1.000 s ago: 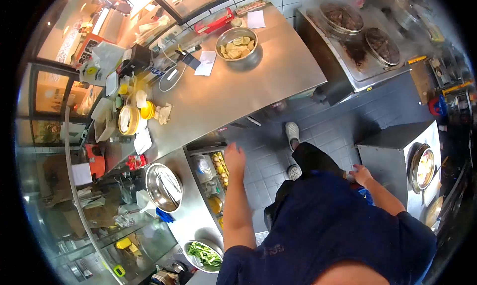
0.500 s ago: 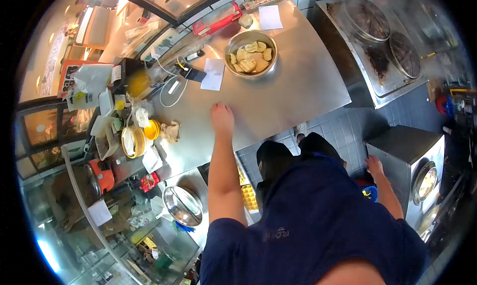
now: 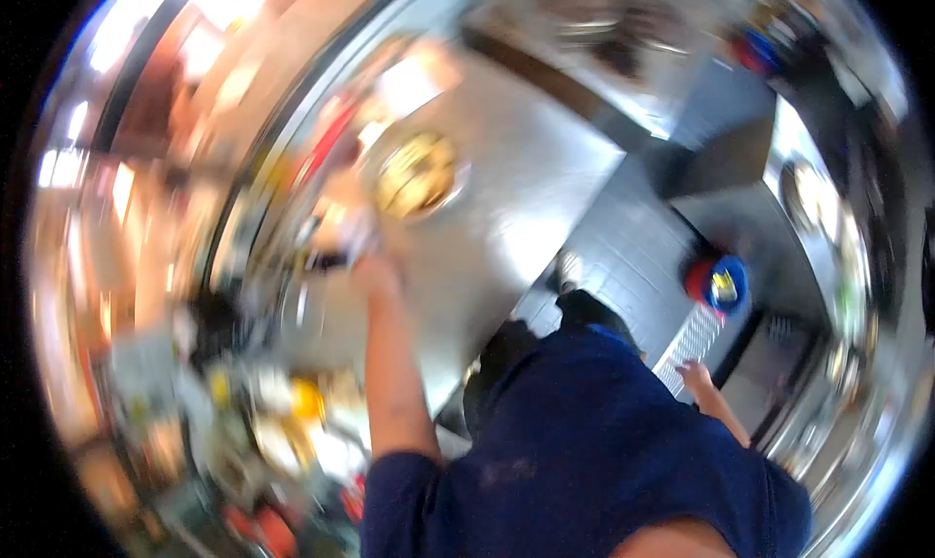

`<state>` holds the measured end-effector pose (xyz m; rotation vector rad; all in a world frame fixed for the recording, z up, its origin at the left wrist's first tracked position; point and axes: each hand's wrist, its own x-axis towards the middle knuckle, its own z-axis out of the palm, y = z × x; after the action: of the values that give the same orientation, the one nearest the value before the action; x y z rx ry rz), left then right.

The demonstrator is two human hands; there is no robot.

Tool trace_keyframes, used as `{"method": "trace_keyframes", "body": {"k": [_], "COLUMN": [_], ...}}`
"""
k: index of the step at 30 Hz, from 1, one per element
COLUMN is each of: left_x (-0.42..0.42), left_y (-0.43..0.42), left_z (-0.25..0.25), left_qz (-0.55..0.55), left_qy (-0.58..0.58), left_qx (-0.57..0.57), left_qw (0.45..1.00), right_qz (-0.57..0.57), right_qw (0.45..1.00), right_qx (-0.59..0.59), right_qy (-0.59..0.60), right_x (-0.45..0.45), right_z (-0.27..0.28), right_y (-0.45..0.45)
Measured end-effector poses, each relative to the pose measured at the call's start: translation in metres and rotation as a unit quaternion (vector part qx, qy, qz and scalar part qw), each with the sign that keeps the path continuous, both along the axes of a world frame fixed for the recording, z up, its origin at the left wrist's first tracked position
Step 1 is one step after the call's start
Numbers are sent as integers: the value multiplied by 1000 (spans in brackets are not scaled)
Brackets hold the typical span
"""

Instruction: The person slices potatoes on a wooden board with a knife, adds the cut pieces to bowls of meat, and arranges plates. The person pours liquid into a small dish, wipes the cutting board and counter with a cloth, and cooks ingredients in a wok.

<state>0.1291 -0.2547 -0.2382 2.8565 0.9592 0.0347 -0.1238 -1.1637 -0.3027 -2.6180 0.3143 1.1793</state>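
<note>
Motion blur smears much of the view. My left hand is over the steel counter, close to a dark flat object and a pale sheet; its fingers are too smeared to read. Just beyond it stands a metal bowl holding pale yellow, potato-like pieces. My right hand hangs low at my side above the floor, fingers loosely apart, with nothing visible in it.
A stove top with round pans lies beyond the counter. A blue and red bucket stands on the tiled floor, near a steel cabinet. Blurred containers, including a yellow one, crowd the counter's left end.
The whole view has swung round, and the bowl now appears lower and further left. My left hand is nearer the sheet and dark object; my right hand has left the steel cabinet's side.
</note>
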Motion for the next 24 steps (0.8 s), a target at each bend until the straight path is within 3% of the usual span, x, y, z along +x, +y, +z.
{"method": "trace_keyframes", "body": {"k": [1,8,11,14,17,21,22,24], "left_x": [7,109,116,85,31,-64,-83,-121], "left_y": [0,-118,-221,-327,-429,-571,-611,-702], "left_z": [-1,50,96,143,175,203,210,220], "left_qz": [-37,-230,-292,-342,-362,-386,-439,-673], "left_qy": [-8,-163,-247,-275,-241,-49,-3,-2], "left_qx": [-2,11,-71,-190,-344,-522,-512,-393], "left_qw": [999,959,921,878,832,759,739,627], "right_qz": [-223,-306,-359,-325,-382,-450,-473,-512], "right_qw": [972,947,918,893,828,704,677,627], "right_qx": [-67,-9,55,123,211,378,383,382], "right_qy": [18,-102,-159,-286,-353,-398,-415,-445], "right_x": [27,-1,-17,-37,-43,-69,-75,-90], "right_z": [103,136,125,121,190,230,242,266], "right_y": [108,182,197,187,174,113,100,61]}}
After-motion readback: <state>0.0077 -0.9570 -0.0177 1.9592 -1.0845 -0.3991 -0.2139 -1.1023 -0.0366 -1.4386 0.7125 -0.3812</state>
